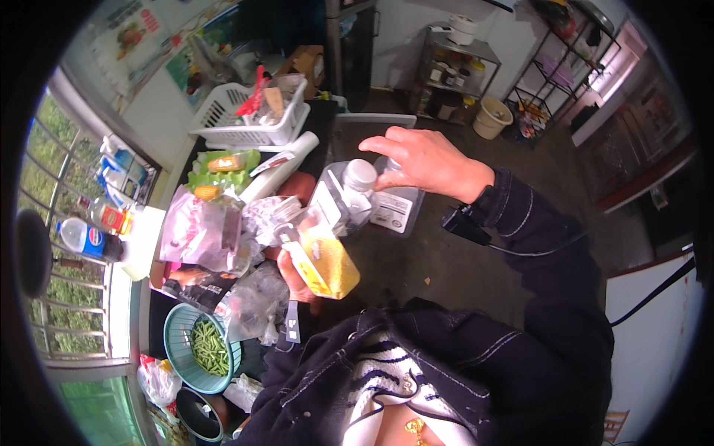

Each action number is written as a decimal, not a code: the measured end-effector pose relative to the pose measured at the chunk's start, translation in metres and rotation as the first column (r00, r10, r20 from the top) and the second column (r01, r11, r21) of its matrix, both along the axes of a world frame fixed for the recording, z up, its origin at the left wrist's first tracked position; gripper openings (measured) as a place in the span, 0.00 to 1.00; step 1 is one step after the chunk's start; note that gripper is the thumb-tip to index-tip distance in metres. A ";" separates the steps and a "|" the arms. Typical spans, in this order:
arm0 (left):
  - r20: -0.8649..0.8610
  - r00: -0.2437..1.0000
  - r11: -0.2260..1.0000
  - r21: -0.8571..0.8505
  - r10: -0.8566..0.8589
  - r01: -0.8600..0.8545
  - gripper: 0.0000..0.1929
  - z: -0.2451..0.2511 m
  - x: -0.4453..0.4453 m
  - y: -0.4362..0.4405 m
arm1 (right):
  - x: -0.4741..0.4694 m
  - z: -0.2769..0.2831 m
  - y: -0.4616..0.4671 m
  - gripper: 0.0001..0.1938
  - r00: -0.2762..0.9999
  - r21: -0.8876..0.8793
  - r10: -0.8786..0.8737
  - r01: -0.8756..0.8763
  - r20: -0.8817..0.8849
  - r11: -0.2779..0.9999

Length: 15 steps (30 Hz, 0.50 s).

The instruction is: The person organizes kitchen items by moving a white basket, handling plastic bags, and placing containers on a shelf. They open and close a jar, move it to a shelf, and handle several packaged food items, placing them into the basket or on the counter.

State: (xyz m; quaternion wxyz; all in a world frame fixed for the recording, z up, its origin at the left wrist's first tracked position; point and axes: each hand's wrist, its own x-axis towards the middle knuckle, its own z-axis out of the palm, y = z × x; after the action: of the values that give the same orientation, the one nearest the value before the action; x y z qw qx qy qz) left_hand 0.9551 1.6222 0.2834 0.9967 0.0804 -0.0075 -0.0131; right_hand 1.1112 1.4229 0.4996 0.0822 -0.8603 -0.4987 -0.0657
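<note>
My left hand [298,279] is wrapped around a clear plastic jar [337,262] of yellow grain or powder, which bears a yellow label and is tilted. Farther from me, my right hand [427,164] curls with its palm down over the top of a clear container with a white printed label [392,211]. Its thumb is beside the white screw cap [360,174] of another clear jar. Whether the fingers grip the container is hidden behind the hand. A further clear container with a pale label [325,203] stands just left of the capped jar.
Left on the counter are a white plastic basket [245,134], wrapped corn [226,163], a pink bag [201,231], clear plastic bags [254,301] and a teal basket [173,340] of cut green beans [209,348]. Bottles [89,240] line the windowsill. A bucket [492,118] stands on the floor.
</note>
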 end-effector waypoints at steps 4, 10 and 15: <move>-0.085 0.996 1.000 -0.021 -0.001 -0.001 0.44 -0.003 -0.003 0.002 | -0.006 0.003 0.017 0.30 0.997 -0.070 0.081 -0.080 0.005 0.994; -0.026 0.997 0.981 -0.184 -0.071 0.065 0.38 -0.006 -0.004 0.006 | -0.002 0.002 0.033 0.28 0.949 -0.008 0.142 -0.150 -0.283 0.989; -0.009 0.997 0.989 -0.129 -0.080 0.078 0.40 0.006 0.017 -0.002 | 0.017 0.006 0.026 0.35 0.931 -0.008 0.169 -0.181 -0.322 0.983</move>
State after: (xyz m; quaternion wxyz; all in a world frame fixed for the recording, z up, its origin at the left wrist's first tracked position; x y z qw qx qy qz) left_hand 0.9720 1.6199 0.2892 0.9985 0.0157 -0.0044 -0.0527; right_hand 1.1279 1.4488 0.5059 0.1515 -0.8132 -0.5544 0.0917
